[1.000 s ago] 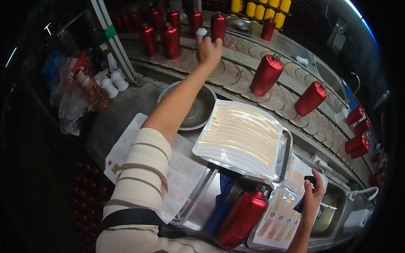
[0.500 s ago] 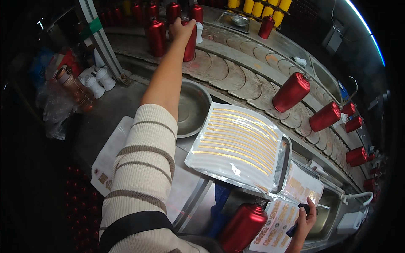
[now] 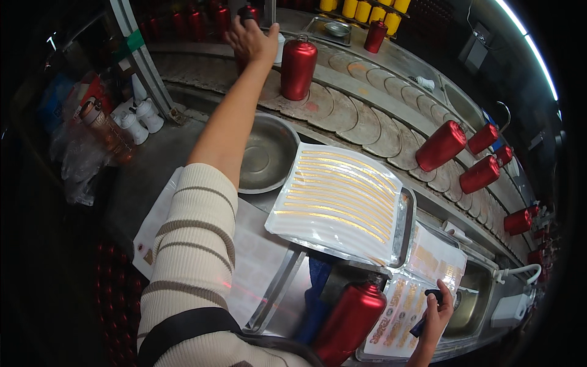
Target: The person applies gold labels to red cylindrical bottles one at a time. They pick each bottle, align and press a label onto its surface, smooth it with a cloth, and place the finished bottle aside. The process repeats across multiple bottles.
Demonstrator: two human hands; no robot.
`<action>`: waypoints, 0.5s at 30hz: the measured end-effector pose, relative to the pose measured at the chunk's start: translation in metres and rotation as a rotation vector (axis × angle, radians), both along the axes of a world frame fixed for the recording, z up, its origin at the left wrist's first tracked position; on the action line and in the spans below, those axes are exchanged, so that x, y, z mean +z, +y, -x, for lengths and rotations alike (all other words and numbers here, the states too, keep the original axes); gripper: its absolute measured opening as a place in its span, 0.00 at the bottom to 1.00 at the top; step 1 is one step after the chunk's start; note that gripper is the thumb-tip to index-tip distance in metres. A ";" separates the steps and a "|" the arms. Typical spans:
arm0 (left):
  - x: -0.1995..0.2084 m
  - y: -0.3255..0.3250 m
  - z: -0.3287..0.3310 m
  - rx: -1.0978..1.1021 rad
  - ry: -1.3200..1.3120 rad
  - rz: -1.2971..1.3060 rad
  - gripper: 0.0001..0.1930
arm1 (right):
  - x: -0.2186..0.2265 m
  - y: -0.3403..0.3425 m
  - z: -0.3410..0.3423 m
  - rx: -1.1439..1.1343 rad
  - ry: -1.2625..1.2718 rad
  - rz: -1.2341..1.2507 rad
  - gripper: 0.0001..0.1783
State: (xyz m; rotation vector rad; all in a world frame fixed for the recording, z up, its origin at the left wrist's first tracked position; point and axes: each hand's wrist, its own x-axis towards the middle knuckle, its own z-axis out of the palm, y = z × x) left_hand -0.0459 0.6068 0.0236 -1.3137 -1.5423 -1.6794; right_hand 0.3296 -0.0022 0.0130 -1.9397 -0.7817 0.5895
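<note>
My left hand (image 3: 252,40) is stretched far out over the curved slat conveyor (image 3: 367,122) and closes around the top of a dark red bottle (image 3: 246,13) standing there. Just to its right stands another upright red bottle (image 3: 298,66). My right hand (image 3: 435,317) is at the lower right, gripping a small dark tool (image 3: 427,309) over sheets of gold stickers (image 3: 397,303). A red bottle (image 3: 350,321) lies close in front of me. A white sheet with gold stripes (image 3: 339,202) rests on a steel tray (image 3: 405,227).
A steel bowl (image 3: 269,153) sits beside my forearm. Several red bottles (image 3: 441,145) lie on the conveyor to the right. Yellow bottles (image 3: 361,8) stand at the far end. White small bottles (image 3: 137,116) and plastic bags (image 3: 79,165) crowd the left.
My left hand has reached further left along the conveyor, from one upright red bottle to another. My right hand has dropped lower onto the sticker sheets with the dark tool.
</note>
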 end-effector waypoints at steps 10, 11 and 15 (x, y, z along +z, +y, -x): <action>-0.034 0.021 -0.010 -0.555 -0.320 0.484 0.29 | -0.009 -0.009 0.019 -0.017 0.062 0.020 0.24; -0.035 0.025 -0.011 -0.428 -0.268 0.437 0.27 | -0.008 -0.010 0.023 0.006 0.062 0.029 0.24; -0.014 0.005 -0.025 -0.379 -0.206 0.680 0.44 | -0.004 -0.019 0.034 0.028 0.109 0.002 0.23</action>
